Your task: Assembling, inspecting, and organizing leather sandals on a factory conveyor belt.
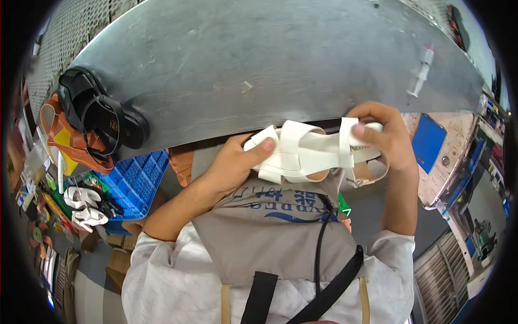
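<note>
A grey metal table (216,65) fills the upper part of the frame, its surface scuffed, and the round black rim of the view cuts off the room at every corner. In the centre of the frame, just below the table's near edge, you hold a white sandal (292,154) above your grey apron (259,243). Your left hand (232,162) grips its left end, thumb pressed on the strap; the other fingers go under and are mostly hidden. Your right hand (386,135) grasps the right end, thumb on the upright strap and fingers curled behind it, their tips out of sight. The sandal covers its own underside, so you cannot tell whether a second one lies beneath.

At the left of the frame, black sandals (135,129) rest on the table, overlapping so that their straps are hard to separate. Brown sandals (75,154) beside them are partly covered by the black ones. Below, a blue crate (137,183) is partly hidden by the table, near white shoes (85,208). The clutter at the far left is too small and bent to sort out. A syringe (423,73) lies on the table at upper right.
</note>
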`<state>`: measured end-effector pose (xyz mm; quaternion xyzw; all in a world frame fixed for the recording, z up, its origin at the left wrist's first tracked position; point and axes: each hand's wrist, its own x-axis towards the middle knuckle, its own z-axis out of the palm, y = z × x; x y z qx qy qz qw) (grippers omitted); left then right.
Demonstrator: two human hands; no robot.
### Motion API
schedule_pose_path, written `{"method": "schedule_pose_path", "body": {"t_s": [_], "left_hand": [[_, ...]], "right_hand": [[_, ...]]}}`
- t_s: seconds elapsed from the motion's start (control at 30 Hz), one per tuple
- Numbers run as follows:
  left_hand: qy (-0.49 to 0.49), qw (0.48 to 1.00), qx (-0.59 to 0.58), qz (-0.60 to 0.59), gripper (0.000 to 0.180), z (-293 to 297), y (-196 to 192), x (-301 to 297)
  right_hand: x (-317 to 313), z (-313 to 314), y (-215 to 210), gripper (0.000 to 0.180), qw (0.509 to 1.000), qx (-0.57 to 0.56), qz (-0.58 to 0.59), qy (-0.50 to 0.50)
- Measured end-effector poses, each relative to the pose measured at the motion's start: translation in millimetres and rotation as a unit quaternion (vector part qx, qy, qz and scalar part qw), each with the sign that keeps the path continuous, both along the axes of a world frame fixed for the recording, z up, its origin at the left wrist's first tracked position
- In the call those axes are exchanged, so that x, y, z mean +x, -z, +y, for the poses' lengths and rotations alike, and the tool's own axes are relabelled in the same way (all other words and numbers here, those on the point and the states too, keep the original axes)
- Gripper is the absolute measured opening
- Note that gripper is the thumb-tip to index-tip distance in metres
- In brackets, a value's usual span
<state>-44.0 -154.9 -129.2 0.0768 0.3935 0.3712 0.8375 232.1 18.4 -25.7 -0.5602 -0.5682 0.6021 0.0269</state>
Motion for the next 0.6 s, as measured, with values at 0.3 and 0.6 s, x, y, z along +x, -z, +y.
{"method": "schedule_pose_path", "body": {"t_s": [0.3,0.6], "left_hand": [[-0.201,0.937,0.287,-0.016,0.100,26,-74,12],[-0.276,0.945,0.153,0.080,0.057,50,-113,-70]], "right_hand": [[-41,-67,-3,0.053,0.967,-0.170,0.190,0.008],[-12,-57,-37,0.021,0.984,0.129,0.084,-0.088]]}}
